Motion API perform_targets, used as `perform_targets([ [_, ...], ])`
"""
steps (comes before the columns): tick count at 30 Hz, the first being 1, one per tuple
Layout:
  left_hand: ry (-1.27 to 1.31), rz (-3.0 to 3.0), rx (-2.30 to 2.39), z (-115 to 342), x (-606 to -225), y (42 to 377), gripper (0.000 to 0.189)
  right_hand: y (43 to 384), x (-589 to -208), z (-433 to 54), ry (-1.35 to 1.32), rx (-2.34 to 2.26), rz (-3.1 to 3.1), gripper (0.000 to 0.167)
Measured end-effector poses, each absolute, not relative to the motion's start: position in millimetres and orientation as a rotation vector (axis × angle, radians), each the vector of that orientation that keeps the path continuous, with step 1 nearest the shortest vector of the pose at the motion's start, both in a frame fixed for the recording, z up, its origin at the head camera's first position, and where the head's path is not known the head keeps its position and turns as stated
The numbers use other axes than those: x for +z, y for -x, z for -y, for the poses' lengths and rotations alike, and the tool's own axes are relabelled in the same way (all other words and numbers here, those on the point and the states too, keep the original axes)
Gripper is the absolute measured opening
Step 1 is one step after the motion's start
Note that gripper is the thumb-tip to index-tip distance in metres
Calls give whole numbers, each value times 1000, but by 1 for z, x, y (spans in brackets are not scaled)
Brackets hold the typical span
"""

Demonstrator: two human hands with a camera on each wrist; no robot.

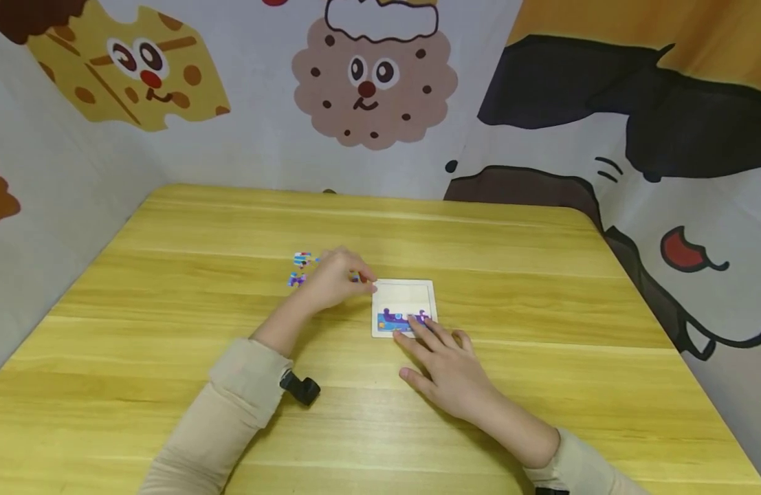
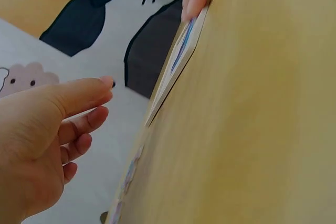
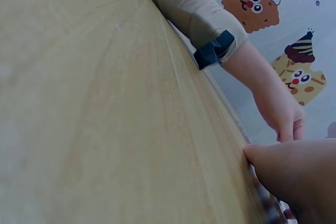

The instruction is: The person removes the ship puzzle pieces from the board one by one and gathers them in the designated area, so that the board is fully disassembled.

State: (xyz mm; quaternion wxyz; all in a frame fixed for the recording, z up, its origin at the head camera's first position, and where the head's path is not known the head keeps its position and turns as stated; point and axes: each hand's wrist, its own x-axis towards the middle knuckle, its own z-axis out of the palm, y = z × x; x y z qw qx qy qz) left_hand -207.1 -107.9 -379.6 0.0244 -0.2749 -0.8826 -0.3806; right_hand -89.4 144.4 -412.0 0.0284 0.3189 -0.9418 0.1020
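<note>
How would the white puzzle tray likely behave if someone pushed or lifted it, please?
The puzzle tray is probably fairly stiff, as its edge looks straight in the left wrist view. Lying flat on the table, it would likely slide rather than tip. Tilting it might let the puzzle pieces slip out, since they cover only its near part.

Surface (image 1: 361,440): near edge cut off by the head view's lower border. Towards the far edge, loose pieces (image 1: 297,279), prints too small to read, are partly hidden by the left hand (image 1: 333,278); the right hand (image 1: 448,371) covers part of the puzzle strip (image 1: 389,323).
</note>
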Motion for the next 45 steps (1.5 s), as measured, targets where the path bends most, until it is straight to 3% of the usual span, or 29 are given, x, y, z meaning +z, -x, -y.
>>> perform_targets([
  [15, 1116, 2798, -1184, 91, -400, 192, 22, 90, -413, -147, -981, 282, 2938, 57],
  [30, 1093, 2855, -975, 89, -403, 187, 27, 89, -412, -147, -989, 280, 2933, 57],
  [45, 1050, 2867, -1221, 87, -404, 188, 24, 89, -410, -147, -987, 279, 2941, 57],
])
